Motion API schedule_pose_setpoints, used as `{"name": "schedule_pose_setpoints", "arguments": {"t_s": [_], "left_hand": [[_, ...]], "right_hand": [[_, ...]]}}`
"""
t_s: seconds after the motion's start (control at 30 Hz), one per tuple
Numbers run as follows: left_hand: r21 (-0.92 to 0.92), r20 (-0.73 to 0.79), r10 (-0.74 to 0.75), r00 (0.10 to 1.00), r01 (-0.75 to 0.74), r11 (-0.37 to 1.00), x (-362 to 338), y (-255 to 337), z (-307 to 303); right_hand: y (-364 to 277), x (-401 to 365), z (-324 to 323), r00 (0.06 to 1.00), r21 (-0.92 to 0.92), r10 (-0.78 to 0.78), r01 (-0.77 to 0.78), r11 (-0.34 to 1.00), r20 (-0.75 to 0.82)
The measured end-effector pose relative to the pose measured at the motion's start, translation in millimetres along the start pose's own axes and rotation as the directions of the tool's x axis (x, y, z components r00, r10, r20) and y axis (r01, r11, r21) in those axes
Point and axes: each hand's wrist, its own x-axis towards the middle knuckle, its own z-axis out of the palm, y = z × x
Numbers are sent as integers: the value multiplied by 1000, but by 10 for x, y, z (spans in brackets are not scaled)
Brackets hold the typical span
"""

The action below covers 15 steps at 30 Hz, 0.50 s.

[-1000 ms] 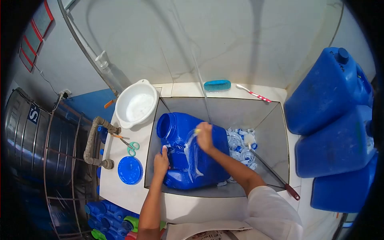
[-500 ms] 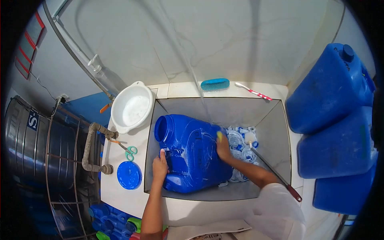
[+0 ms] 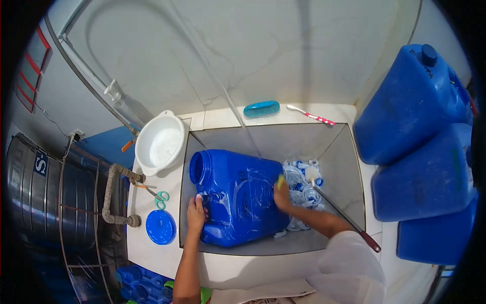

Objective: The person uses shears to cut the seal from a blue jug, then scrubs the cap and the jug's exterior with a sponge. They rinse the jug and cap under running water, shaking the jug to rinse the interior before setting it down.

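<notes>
A metal tank (image 3: 55,202) stands at left; a toothbrush (image 3: 311,115) lies on the far ledge (image 3: 345,112); blue containers (image 3: 420,175) stand at right.

Left hand (image 3: 197,214) against a soapy blue jug (image 3: 243,197) lying in a sink (image 3: 293,139), right hand (image 3: 282,197) holding a yellow item (image 3: 281,181) at its base, plastic pieces (image 3: 306,196) alongside, basin (image 3: 147,139), scissors (image 3: 162,198) and lid (image 3: 161,227) at left, brush (image 3: 261,109) and toothbrush (image 3: 311,116) behind, three jugs (image 3: 422,175) at right.
</notes>
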Motion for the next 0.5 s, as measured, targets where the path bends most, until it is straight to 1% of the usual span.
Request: {"name": "schedule_pose_setpoints", "arguments": {"t_s": [0.07,0.1,0.13,0.17,0.2,0.23,0.27,0.3,0.33,0.37,0.4,0.43,0.47,0.5], "left_hand": [[-17,21,18,1000,-18,1000,28,25,-46],[-31,42,14,999,-13,999,18,50,-46],[-45,64,11,998,-8,999,0,81,-36],[-47,65,14,998,-11,999,-43,120,-11],[-2,52,83,995,-83,997,-104,190,40],[47,41,154,987,-156,987,-180,287,86],[90,43,153,987,-157,984,-349,497,115],[152,17,261,965,-261,953,-332,399,196],[148,30,236,971,-238,960,-428,497,235],[142,46,206,977,-211,967,-569,609,264],[141,51,219,974,-224,964,-637,705,290],[207,28,278,960,-278,938,-706,778,309],[268,4,334,943,-323,908,-774,840,328],[262,0,340,940,-329,908,-836,911,333]], "right_hand": [[-151,-635,1,993,-40,-107,109,993,56],[-473,-814,-61,986,133,-91,73,988,142],[-838,-751,-216,922,220,-361,327,919,140],[-1263,-556,-408,789,306,-604,550,777,113],[-1719,-357,-604,760,82,-641,636,767,107],[-2073,-115,-730,728,-144,-677,685,714,107],[-2218,188,-705,776,-137,-630,627,767,31],[-2292,425,-711,817,-128,-575,566,814,-47],[-2308,521,-808,817,-135,-574,563,815,-57],[-2300,569,-927,859,-75,-510,506,859,-41],[-2314,601,-1032,894,-12,-448,448,894,-27],[-2299,443,-1082,893,-17,-449,449,893,-35],[-2252,142,-1092,876,-50,-474,472,880,-82],[-2215,-57,-1103,857,-83,-499,493,866,-130]]}}
